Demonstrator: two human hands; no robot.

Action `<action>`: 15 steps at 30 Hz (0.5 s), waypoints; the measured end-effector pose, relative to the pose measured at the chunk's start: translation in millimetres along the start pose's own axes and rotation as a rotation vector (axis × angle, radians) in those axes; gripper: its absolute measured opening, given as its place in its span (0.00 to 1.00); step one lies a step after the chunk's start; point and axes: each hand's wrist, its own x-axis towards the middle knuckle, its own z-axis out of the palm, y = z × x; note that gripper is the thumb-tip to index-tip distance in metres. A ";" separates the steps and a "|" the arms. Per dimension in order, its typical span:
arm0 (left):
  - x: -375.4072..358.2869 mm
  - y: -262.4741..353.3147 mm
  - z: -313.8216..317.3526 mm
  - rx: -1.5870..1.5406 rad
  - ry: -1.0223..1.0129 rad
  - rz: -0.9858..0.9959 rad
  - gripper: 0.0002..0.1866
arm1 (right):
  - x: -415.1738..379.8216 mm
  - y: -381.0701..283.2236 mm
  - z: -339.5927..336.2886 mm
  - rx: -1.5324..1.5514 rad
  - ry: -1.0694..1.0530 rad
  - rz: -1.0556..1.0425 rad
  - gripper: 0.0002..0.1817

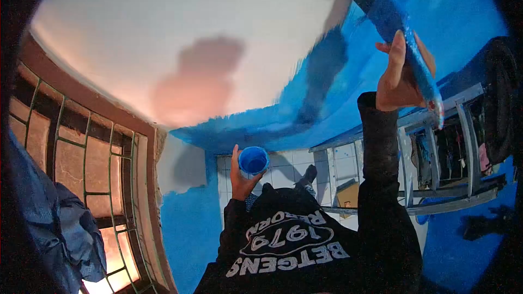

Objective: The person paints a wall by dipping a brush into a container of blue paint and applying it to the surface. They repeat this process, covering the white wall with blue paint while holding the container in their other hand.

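Note:
My right hand (397, 76) is raised and wrapped round the handle of a wide paintbrush (384, 11), which is smeared with blue paint. The dark bristles point up and left, and their tip appears to touch the wall where blue meets white. Lower down, my left hand (241, 184) grips a small blue paint cup (254, 159) from its left side and underneath. Paint inside the cup is hard to make out. The wall is white (163, 16) on the left and streaked with fresh-looking blue paint (447, 16) on the right.
A window with metal bars (84, 147) and a brown frame stands at the left, with dark blue cloth (71, 234) hanging before it. A ladder-like frame (406, 158) is at the right, with clothes behind it. White floor tiles (283, 158) lie below, near my feet.

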 end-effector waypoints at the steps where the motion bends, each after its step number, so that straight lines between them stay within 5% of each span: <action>1: -0.6 -2.6 -0.2 -0.022 0.010 0.003 0.62 | -6.5 4.4 -5.4 0.001 -0.002 0.001 0.13; 15: 8.0 4.1 1.6 0.008 -0.004 0.011 0.62 | -66.3 -16.1 -58.9 -0.309 -0.402 -0.061 0.14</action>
